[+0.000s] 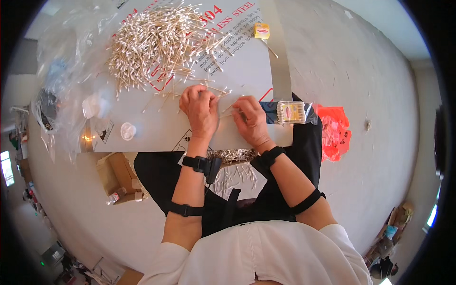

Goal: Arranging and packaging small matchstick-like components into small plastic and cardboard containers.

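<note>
A big heap of cotton swabs (152,45) covers the far left of the metal-topped table. My left hand (198,111) is at its near edge, fingers curled and pinched on a cotton swab (207,80) that sticks out beyond the fingertips. Beside it, my right hand (251,121) has its fingers bent inward, closed on another cotton swab (228,108) pointing toward the left hand. Just right of that hand lies a clear packet of swabs (290,112) with a yellow label, near the table's right edge. A few loose swabs lie between the hands and the heap.
Toward the far right stands a small yellow box (261,31), a single swab beside it. A small white round container (128,131) and crumpled clear plastic (66,90) are at the left. Below are a cardboard box (118,175) and a red plastic bag (333,133).
</note>
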{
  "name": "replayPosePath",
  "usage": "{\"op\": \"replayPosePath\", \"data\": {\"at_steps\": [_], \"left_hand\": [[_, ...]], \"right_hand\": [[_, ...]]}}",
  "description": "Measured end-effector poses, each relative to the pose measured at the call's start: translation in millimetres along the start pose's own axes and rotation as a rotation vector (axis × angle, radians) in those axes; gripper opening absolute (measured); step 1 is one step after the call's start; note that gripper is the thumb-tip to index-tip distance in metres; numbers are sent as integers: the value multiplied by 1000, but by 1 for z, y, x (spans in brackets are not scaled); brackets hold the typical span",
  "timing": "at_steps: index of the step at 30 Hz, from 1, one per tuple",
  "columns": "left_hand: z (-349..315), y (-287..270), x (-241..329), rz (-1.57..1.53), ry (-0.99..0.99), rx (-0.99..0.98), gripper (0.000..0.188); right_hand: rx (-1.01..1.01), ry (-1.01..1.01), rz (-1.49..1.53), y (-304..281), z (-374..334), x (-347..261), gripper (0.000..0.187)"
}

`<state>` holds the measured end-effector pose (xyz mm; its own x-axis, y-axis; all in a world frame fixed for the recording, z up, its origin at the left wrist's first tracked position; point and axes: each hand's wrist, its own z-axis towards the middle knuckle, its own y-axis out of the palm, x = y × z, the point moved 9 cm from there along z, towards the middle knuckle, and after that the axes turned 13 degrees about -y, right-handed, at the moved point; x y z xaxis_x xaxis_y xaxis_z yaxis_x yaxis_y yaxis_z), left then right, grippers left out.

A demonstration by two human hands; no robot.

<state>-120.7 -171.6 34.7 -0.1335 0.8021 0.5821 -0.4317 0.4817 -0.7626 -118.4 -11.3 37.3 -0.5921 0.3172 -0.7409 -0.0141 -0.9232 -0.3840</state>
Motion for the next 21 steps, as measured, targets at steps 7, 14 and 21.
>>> {"op": "replayPosePath", "data": {"at_steps": [7,14,21], "left_hand": [[-4,1,4,-54,61,9,15],[-1,-6,-1,-129,-11,44,18],[-2,-5,-1,-144,67,4,29]], "right_hand": [[-95,201,-120,-3,26,38,20],[-315,-15,-276,18,44,30,16],[-335,-83,-274,17,41,34,10]]}}
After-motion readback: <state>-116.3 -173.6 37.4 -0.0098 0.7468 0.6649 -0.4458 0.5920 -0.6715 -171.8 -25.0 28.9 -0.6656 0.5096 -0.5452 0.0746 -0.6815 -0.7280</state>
